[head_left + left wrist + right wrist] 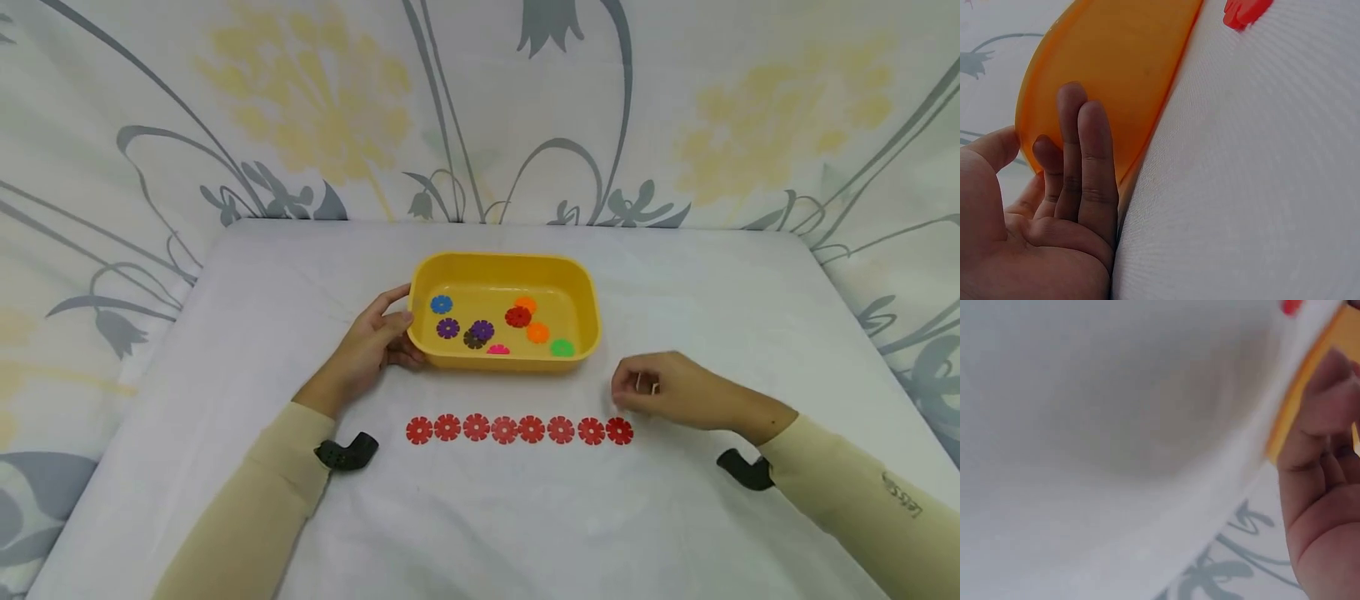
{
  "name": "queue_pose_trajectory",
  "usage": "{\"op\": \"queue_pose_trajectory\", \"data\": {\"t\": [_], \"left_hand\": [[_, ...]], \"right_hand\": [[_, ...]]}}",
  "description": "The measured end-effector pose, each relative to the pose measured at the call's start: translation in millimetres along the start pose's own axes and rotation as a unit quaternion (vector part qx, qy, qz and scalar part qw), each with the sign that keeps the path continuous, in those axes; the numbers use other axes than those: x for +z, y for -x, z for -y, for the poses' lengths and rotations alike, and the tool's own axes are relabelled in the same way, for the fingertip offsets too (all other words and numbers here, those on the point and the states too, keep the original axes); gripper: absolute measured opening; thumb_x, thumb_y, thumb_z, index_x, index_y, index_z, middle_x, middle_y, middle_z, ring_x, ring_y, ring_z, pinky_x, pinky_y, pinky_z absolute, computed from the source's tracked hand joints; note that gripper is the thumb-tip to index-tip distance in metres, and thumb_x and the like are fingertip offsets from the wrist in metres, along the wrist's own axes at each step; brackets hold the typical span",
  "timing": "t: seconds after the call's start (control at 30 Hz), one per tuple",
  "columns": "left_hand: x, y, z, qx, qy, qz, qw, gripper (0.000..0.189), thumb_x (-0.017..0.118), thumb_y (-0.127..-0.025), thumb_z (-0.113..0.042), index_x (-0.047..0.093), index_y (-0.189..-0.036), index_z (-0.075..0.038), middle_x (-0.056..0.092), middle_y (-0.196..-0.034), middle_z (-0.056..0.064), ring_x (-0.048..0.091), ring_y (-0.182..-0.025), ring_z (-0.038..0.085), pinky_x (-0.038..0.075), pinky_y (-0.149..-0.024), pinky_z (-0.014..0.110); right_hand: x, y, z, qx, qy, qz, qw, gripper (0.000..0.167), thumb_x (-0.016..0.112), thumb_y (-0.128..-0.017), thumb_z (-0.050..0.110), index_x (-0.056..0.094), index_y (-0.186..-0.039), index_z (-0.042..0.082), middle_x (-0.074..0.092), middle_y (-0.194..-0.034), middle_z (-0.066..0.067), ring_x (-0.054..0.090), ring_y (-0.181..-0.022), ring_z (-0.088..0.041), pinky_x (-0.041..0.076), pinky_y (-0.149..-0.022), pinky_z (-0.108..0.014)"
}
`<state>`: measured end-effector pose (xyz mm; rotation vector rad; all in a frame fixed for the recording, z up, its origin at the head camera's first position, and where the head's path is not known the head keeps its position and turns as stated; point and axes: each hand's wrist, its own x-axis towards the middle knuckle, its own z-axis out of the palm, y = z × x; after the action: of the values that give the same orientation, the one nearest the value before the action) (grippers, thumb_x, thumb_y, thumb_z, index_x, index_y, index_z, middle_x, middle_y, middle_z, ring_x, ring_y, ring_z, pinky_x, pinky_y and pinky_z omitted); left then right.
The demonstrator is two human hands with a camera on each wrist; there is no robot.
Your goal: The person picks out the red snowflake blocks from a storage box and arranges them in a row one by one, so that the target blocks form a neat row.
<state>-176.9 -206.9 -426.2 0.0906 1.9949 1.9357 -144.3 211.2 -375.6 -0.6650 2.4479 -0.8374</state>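
Observation:
My left hand (pixel 367 342) holds the left end of a shallow yellow tray (pixel 495 364), thumb at its rim. In the left wrist view several fingers (pixel 1096 150) lie along the tray's outer wall. Near the right end of a row of red notched discs, my right hand (pixel 675 387) hovers with curled fingers, thumb and forefinger drawn together. A rightmost red disc (pixel 619 431) lies just below those fingertips. By the fingers in the right wrist view a red sliver (pixel 1356 369) shows; I cannot tell whether it is held.
Inside the tray lie loose discs: a blue one (pixel 441 304), a green one (pixel 562 347), a red one (pixel 517 317), plus purple, orange, brown and pink ones. White cloth (pixel 495 525) covers the table, and a flower-printed curtain (pixel 480 108) hangs behind it.

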Motion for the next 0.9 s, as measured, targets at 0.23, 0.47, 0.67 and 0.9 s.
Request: {"op": "queue_pose_trajectory", "data": {"t": [0.23,0.47,0.67,0.9], "left_hand": [[-2.7,1.1,1.5,-0.004,0.008,-0.006,0.9999,0.051,0.045,-0.107,-0.035,0.029,-0.156,-0.032,0.071,-0.097,0.005,0.071,-0.076,0.019,0.063,-0.078,0.035],[-1.7,0.8,4.7,-0.001,0.008,-0.007,0.9999,0.053,0.047,-0.106,-0.038,0.030,-0.155,-0.032,0.071,-0.101,0.006,0.071,-0.078,0.020,0.062,-0.079,0.034],[1.7,1.5,4.0,0.000,0.011,0.003,0.9999,0.051,0.045,-0.107,-0.033,0.030,-0.156,-0.029,0.070,-0.093,0.005,0.071,-0.076,0.019,0.062,-0.078,0.035],[0.3,-0.9,3.5,0.003,0.015,0.004,0.9999,0.052,0.047,-0.106,-0.036,0.031,-0.155,-0.031,0.071,-0.094,0.007,0.071,-0.076,0.021,0.063,-0.077,0.035]], "right_hand": [[-25.8,-37.7,28.9,-0.074,0.056,-0.126,0.9877,0.004,0.069,-0.094,0.015,0.070,-0.096,0.011,0.064,-0.083,0.002,0.056,-0.079,-0.014,0.051,-0.067,-0.021],[-22.4,-89.9,44.9,-0.115,0.085,-0.105,0.9842,0.016,0.072,-0.091,0.011,0.069,-0.106,0.005,0.068,-0.096,-0.004,0.060,-0.092,-0.019,0.057,-0.083,-0.037],[-13.8,-119.3,46.7,-0.071,0.106,-0.031,0.9914,0.025,0.071,-0.093,0.013,0.069,-0.116,0.005,0.070,-0.113,-0.007,0.061,-0.104,-0.024,0.056,-0.096,-0.041],[-10.5,-138.4,50.4,-0.061,0.148,-0.015,0.9870,0.028,0.073,-0.092,0.016,0.070,-0.119,0.008,0.071,-0.114,-0.006,0.060,-0.101,-0.023,0.055,-0.097,-0.038]]}}
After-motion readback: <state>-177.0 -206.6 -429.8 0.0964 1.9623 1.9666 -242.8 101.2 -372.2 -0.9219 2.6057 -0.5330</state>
